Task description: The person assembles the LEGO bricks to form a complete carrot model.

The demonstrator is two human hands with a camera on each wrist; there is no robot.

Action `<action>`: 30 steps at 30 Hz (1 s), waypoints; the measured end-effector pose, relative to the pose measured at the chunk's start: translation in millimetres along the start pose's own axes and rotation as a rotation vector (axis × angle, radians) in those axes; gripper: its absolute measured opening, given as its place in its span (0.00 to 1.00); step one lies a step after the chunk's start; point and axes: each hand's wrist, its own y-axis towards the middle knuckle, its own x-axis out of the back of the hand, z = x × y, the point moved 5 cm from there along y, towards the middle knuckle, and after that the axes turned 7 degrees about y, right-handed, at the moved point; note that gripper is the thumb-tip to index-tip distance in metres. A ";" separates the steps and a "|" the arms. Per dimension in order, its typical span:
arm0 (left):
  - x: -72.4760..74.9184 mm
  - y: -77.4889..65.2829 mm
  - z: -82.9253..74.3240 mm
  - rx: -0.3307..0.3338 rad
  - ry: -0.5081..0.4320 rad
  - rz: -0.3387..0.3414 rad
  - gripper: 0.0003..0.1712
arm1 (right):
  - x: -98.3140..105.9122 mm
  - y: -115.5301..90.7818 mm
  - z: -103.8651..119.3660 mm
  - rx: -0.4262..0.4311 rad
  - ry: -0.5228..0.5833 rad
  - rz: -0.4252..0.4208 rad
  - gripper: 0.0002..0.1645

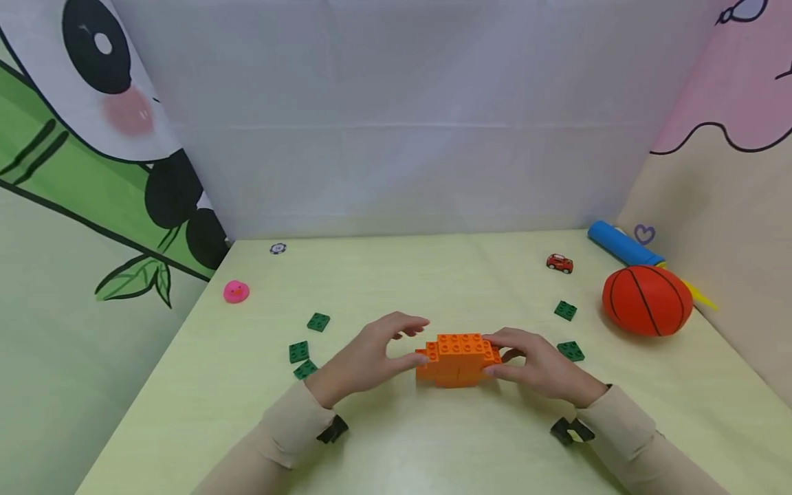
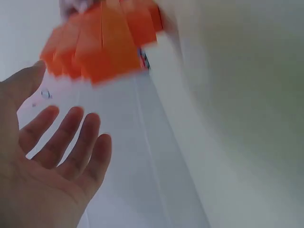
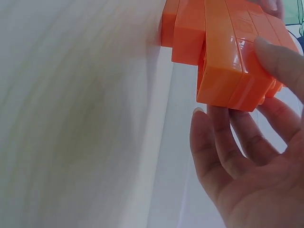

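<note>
A stepped block of joined orange toy bricks (image 1: 459, 364), studs upward, stands on the table in front of me. At its right end my right hand (image 1: 541, 364) holds it between thumb and fingers. The right wrist view shows that thumb on the side of the bricks (image 3: 223, 61) and the fingers behind. My left hand (image 1: 374, 354) is at the other end, thumb tip right at the bricks. Its fingers are spread and bent loosely away from the build, as the left wrist view of the hand (image 2: 54, 180) also shows.
Three green bricks (image 1: 318, 322) lie left of my left hand, and two more green bricks (image 1: 566, 310) lie on the right. Farther out are a pink duck (image 1: 236, 291), a poker chip (image 1: 278, 248), a red toy car (image 1: 559, 263), a toy basketball (image 1: 647, 301) and a blue cylinder (image 1: 625, 244).
</note>
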 end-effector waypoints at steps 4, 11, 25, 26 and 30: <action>33.9 -25.8 30.7 0.098 0.115 -0.025 0.28 | 0.7 0.1 -0.2 -0.001 -0.001 -0.009 0.35; 75.8 -79.9 93.6 0.332 0.179 0.006 0.30 | -0.1 0.2 -0.2 0.005 0.002 -0.004 0.35; 79.1 -96.0 120.7 0.468 0.216 0.144 0.30 | 0.6 1.3 -5.4 -0.018 0.010 -0.009 0.35; 78.5 -95.1 121.2 0.477 0.221 0.151 0.30 | 0.7 1.4 -5.4 -0.013 0.009 -0.010 0.35; 78.6 -93.6 122.8 0.499 0.250 0.161 0.29 | 1.6 1.5 -4.2 0.005 0.011 -0.014 0.35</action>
